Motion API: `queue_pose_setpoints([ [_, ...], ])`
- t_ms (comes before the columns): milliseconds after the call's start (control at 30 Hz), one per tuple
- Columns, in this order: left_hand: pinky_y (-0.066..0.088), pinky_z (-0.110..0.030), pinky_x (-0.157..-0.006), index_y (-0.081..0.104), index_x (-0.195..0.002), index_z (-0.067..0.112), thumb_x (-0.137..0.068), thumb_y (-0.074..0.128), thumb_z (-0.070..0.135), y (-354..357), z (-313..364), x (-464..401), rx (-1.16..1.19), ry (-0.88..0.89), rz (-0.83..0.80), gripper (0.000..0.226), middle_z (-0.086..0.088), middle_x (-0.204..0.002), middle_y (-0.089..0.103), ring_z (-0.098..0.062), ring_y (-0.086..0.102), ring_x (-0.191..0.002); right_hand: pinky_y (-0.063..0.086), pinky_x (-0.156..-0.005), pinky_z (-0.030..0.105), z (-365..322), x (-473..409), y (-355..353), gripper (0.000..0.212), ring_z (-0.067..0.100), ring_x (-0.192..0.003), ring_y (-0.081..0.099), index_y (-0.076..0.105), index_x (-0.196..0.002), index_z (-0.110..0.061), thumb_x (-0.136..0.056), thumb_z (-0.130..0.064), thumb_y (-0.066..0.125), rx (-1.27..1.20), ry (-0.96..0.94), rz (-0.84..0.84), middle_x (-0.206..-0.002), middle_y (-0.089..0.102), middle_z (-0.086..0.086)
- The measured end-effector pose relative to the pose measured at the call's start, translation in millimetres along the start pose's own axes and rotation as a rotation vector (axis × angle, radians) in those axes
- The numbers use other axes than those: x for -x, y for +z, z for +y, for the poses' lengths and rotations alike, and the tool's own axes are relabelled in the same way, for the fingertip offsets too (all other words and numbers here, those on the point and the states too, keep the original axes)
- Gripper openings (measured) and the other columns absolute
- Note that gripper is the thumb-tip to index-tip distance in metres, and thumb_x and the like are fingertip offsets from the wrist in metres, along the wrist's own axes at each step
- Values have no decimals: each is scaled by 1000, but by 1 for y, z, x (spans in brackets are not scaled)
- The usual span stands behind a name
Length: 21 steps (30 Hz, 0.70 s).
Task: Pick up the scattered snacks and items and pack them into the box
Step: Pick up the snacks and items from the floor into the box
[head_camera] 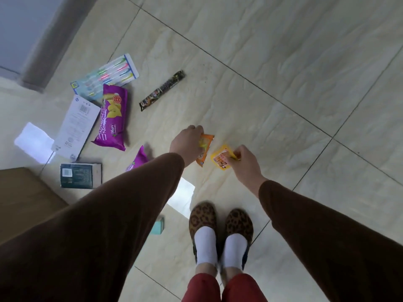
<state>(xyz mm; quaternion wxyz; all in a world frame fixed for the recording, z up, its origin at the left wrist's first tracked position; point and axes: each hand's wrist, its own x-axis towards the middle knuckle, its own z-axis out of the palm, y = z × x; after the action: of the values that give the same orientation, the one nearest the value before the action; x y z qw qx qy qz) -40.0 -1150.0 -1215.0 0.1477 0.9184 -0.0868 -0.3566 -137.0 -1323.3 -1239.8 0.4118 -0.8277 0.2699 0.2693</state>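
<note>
Orange packet (205,150) gripped by left hand (185,141), yellow packet (221,156) edge pinched by right hand (245,163); bare tile floor (283,83) beyond.

Sleeves (122,205) brown; slippers (202,216) leopard-print w/ white socks (206,243); trousers (201,287) red; big chip bag (112,118) at 10 o'clock purple; held packets orange (206,147), yellow (221,156); tiles (283,62) cream.

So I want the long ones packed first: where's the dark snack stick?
The dark snack stick lies diagonally on the floor, upper middle of the head view, right of the purple bag.
</note>
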Motion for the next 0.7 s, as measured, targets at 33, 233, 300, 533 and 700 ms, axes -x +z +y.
queue_pose_setpoints([
  [33, 50, -37, -75, 55, -114, 20, -79, 68, 15, -10, -3, 17, 34, -34, 9, 38, -4, -109, 60, -27, 60, -99, 26, -61, 25, -10, 12, -11, 21, 21, -79, 54, 51, -88, -14, -89, -21, 71, -26, -18, 7, -83, 57, -2],
  [233, 43, -32, -66, 53, -116, 21, -81, 69, 12, -81, -21, 136, 237, -208, 101, 39, -4, -101, 63, -22, 58, -86, 37, -65, 28, -97, 88, -55, 17, 19, -73, 57, 52, -86, -19, -89, -19, 69, -96, -105, 61, -75, 59, -8],
  [300, 41, -30, -67, 54, -113, 21, -78, 71, 13, -102, -32, 180, 276, -222, 152, 40, -3, -99, 63, -24, 58, -87, 43, -66, 31, -131, 117, -55, 15, 19, -74, 59, 54, -85, -20, -89, -20, 69, -112, -147, 62, -77, 61, -5],
  [533, 53, -35, -73, 56, -113, 19, -78, 73, 13, -150, -97, 328, 408, -283, 302, 39, -3, -98, 66, -24, 63, -87, 57, -77, 46, -215, 230, -9, 17, 26, -82, 69, 61, -86, -11, -89, -28, 64, -147, -230, 54, -85, 71, 6],
  [700, 46, -31, -68, 55, -108, 19, -79, 75, 14, -159, -156, 433, 488, -295, 368, 36, 0, -96, 67, -22, 62, -83, 55, -80, 36, -255, 315, 58, 11, 21, -88, 66, 57, -99, -14, -100, -24, 54, -102, -254, 62, -98, 67, 5],
])
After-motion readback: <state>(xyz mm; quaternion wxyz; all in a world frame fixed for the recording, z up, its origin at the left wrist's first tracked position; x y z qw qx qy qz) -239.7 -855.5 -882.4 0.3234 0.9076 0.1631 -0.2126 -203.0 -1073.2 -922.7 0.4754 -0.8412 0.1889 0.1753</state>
